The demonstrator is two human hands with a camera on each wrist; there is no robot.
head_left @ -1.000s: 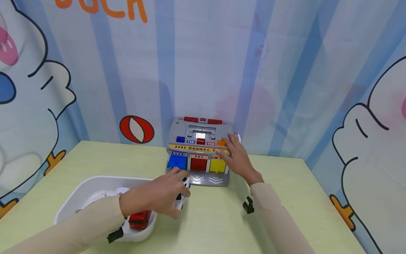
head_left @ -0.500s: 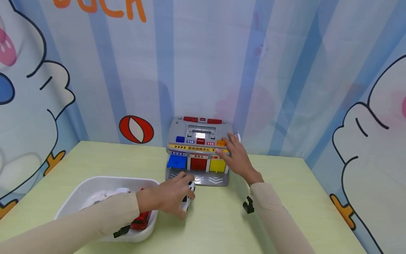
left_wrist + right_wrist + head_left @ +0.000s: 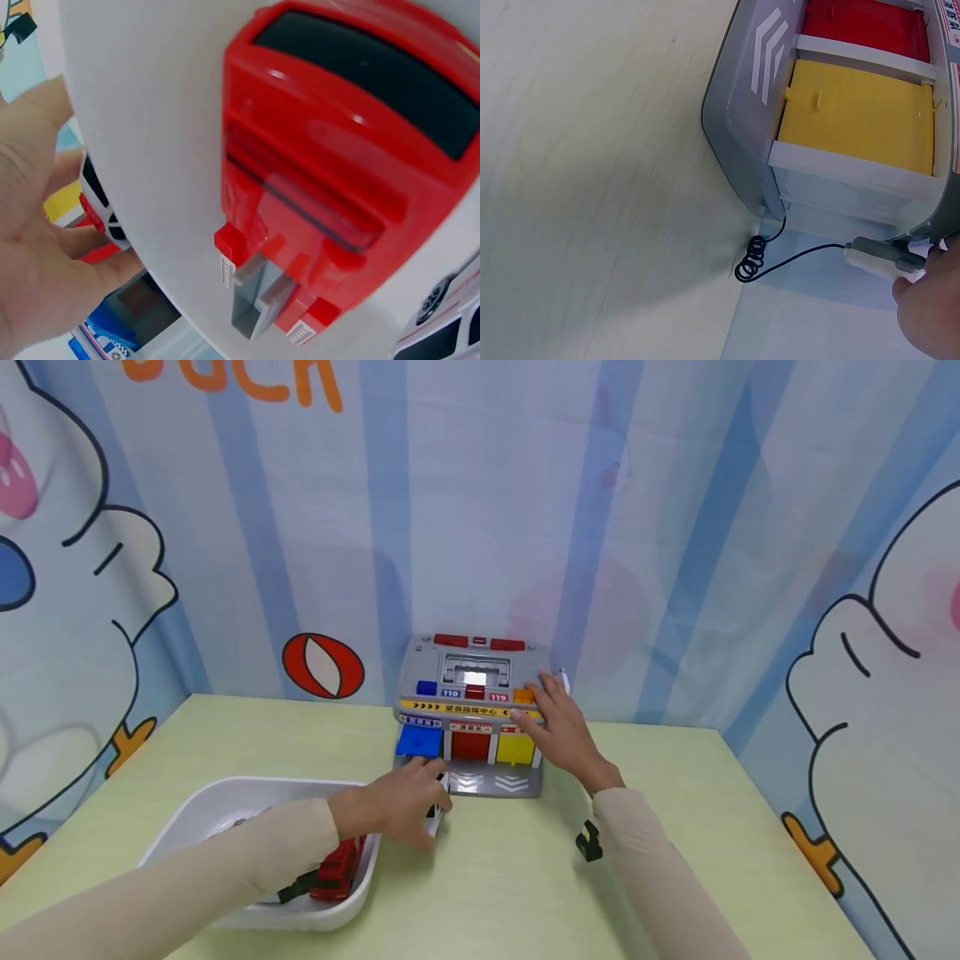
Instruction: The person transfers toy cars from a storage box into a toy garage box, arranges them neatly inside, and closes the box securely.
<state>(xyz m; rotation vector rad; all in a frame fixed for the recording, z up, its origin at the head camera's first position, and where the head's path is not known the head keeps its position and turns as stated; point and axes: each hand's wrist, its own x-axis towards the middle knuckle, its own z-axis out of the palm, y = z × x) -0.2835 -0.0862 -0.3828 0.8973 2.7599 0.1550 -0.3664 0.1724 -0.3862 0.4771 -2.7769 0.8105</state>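
Note:
My left hand (image 3: 393,806) pinches a small white and black toy car (image 3: 434,818) between thumb and fingers. It is in front of the grey toy emergency station (image 3: 420,664), by the ramp below the raised blue garage door (image 3: 418,742). In the left wrist view the car (image 3: 105,206) shows red at one end, partly hidden by fingers. The red door (image 3: 470,746) and yellow door (image 3: 516,748) are down. My right hand (image 3: 564,731) rests on the station's right top corner, fingers spread near the orange button (image 3: 523,696).
A white tub (image 3: 262,782) stands at the left front, under my left forearm. In it lie a red toy truck (image 3: 322,150) and a white toy vehicle (image 3: 450,322). A toy handset (image 3: 881,255) with a coiled black cord (image 3: 751,259) hangs at the station's right side.
My left hand with the toy car moved right, then forward and slightly back left towards the ramp below the blue door. The right hand stays on the station.

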